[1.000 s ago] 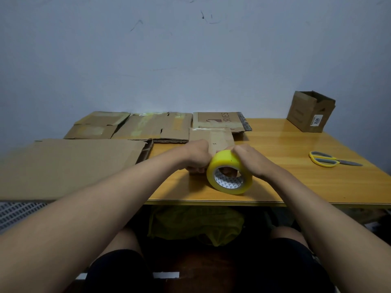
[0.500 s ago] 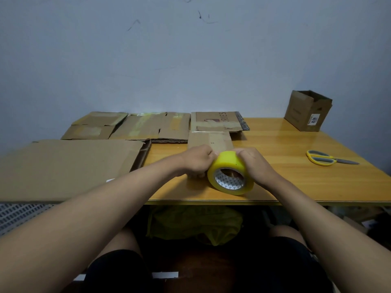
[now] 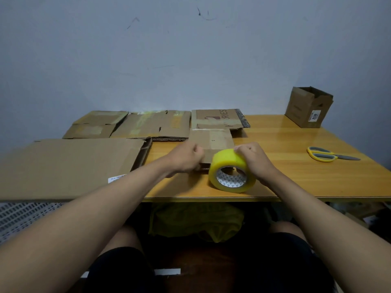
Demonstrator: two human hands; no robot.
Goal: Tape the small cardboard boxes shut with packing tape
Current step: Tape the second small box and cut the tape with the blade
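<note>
My right hand point(image 3: 255, 160) grips a roll of yellow packing tape point(image 3: 231, 172), which stands on its edge near the table's front edge. My left hand point(image 3: 186, 158) is just left of the roll with its fingers curled in a pinch. It seems to hold the tape's loose end, but the strip itself is too faint to make out. A small flat cardboard box point(image 3: 212, 139) lies right behind both hands, partly hidden by them.
Yellow-handled scissors point(image 3: 330, 154) lie to the right on the wooden table point(image 3: 296, 180). An open small box point(image 3: 306, 108) stands at the back right. Flattened cartons point(image 3: 152, 125) line the back, and a large cardboard sheet point(image 3: 69, 166) overhangs the table's left end.
My left hand has drawn away to the left from the roll, where it was touching it before. The right hand keeps its grip and the roll has tilted slightly to the right.
</note>
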